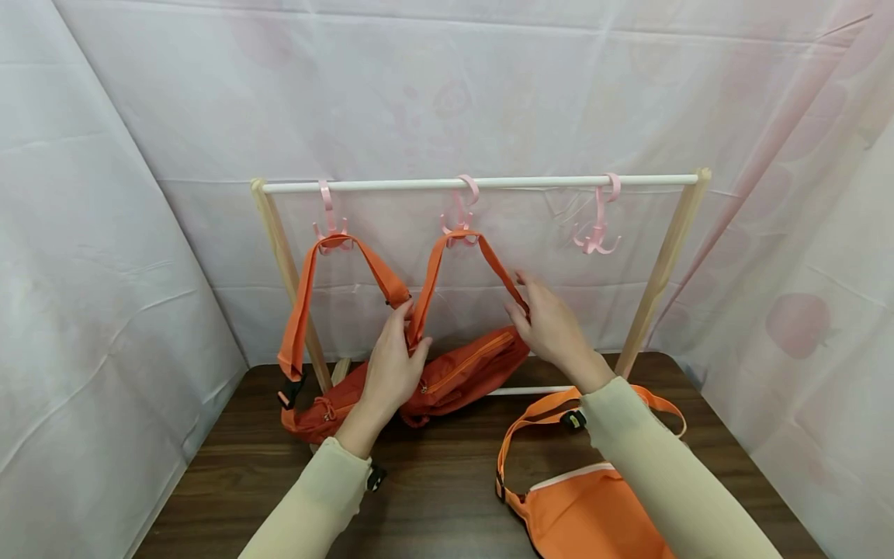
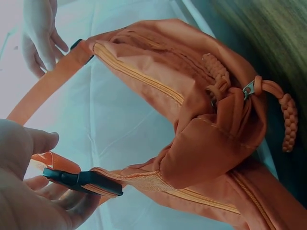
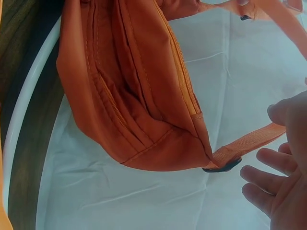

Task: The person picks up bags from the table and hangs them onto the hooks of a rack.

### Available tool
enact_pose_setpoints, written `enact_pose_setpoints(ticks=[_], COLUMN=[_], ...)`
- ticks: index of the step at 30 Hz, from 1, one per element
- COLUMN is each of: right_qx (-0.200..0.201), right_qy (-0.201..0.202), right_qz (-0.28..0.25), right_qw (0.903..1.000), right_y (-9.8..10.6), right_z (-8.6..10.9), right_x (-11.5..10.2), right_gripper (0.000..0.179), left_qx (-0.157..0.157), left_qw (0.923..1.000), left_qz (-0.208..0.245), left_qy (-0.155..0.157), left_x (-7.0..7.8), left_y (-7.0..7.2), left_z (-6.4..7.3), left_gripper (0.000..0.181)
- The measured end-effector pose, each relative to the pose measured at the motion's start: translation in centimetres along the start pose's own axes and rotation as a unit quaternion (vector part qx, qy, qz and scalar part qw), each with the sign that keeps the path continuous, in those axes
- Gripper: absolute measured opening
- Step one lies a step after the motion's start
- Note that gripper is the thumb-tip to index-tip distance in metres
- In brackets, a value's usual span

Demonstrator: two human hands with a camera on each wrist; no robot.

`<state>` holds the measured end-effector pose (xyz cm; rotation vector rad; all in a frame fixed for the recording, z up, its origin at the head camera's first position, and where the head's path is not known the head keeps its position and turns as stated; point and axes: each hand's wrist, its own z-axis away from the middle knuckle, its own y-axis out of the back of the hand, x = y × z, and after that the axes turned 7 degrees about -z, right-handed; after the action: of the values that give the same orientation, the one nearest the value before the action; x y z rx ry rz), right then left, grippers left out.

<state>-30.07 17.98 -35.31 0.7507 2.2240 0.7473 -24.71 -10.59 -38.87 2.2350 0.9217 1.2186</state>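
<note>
Red bag [image 1: 461, 380] low between the left hand [image 1: 393, 369] and the right hand [image 1: 556, 330], hung by its orange strap [image 1: 495, 264] from the middle hook [image 1: 459, 211], pink, on a white rail [image 1: 531, 182]. Below and behind the fingertips, close to both hands.

Left hand at the strap's left side: partly open, thumb raised and apart from the fingers, strap and black buckle [image 2: 103, 183] lying between, without a firm grip in sight. Right hand at the strap's right side: loosely open, thumb apart from slightly bent fingers, strap passing in the gap; impossible to tell whether touching.

Both arms reaching forward from the near edge in pale sleeves, the left slanting up to the right, the right slanting up to the left.

Long axis of the bag on a diagonal in the head view, from a lower left end near the left wrist to a higher right end below the right hand. Orange zip running along that same length.

To the left, a second bag [image 1: 342, 400], also red, on the left hook [image 1: 327, 203]. Near the right forearm, an orange bag [image 1: 580, 508] flat on the dark wooden bench [image 1: 433, 497].
</note>
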Motion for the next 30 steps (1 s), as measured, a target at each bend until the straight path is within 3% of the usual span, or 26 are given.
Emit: enact_pose_setpoints(ticks=[17,24,30], right_qx=[-0.023,-0.042,-0.043], right_qy=[0.016,0.001,0.015], right_qz=[0.023,0.036,0.041], right_qw=[0.9993,0.9985,0.9981], right_y=[1.1,1.7,2.1], right_z=[2.9,4.1,5.3], right_x=[0.1,0.4,0.8], right_gripper=[0.069,0.071,0.073], left_qx=[0.03,0.063,0.104], left_qw=[0.999,0.9949,0.9866], left_qz=[-0.015,-0.036,-0.059], left_qy=[-0.028,-0.07,-0.111], left_x=[-0.1,-0.2,-0.1], left_y=[-0.1,-0.2,-0.4], left_z=[1.4,2.1,2.6], left_gripper=[0.075,0.078,0.082])
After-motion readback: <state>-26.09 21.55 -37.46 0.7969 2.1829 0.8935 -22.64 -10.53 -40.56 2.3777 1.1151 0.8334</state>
